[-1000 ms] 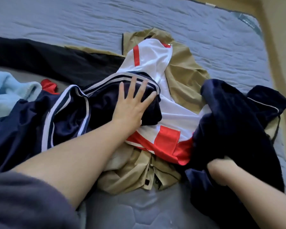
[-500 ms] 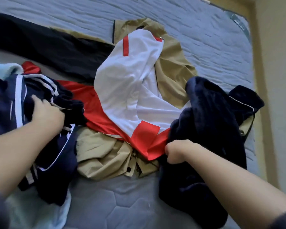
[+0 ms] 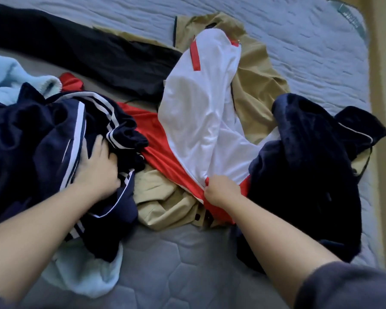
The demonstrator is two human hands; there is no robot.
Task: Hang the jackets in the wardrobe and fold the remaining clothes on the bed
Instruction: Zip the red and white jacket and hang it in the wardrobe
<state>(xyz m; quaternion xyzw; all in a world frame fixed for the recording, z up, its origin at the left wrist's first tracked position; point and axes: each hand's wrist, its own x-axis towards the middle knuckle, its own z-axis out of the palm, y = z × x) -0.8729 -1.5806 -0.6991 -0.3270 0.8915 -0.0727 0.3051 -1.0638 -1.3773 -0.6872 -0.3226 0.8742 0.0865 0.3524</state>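
Half a second ago our right hand [image 3: 222, 190] was bunched in the dark fleece [image 3: 310, 163]. It has now let that drop and pinches the near hem of the red-and-white top [image 3: 194, 121], which lies mid-bed over the tan jacket [image 3: 254, 85]. Our left hand [image 3: 98, 168] has shoved the navy striped jacket [image 3: 42, 141] aside to the left, baring the top's red panel. Its fingers sink into the folds, so we cannot tell whether it grips or merely presses. We judge the top is now free to lift out of the pile on the bed [image 3: 187, 264]. Nothing is hung or folded yet.
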